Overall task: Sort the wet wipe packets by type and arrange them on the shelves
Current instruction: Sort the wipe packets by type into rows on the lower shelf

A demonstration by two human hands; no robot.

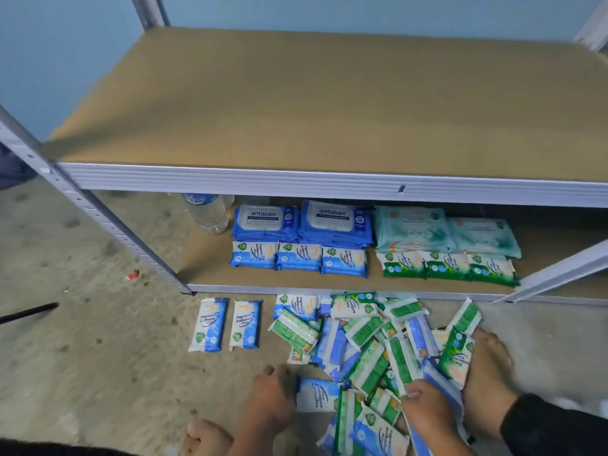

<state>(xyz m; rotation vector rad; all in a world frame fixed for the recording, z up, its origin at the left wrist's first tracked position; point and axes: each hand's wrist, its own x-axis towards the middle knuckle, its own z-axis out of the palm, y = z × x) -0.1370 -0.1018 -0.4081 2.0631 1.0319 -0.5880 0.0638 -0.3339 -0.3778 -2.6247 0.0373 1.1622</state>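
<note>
So the loose packets (368, 353) are piled on the floor just near of the bottom shelf (204, 268). The left hand (269, 399) curls at a blue packet (317, 394), the right hand (424, 409) digs in, grips unclear tbh. Blue and green are jumbled, so a wrong-type grab is easy, and that foot (487, 373) might squash some.

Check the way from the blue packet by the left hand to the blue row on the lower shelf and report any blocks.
Nothing solid blocks it. The loose pile lies on the floor between the blue packet and the lower shelf, so lift over it. The blue row is open from the front.
</note>
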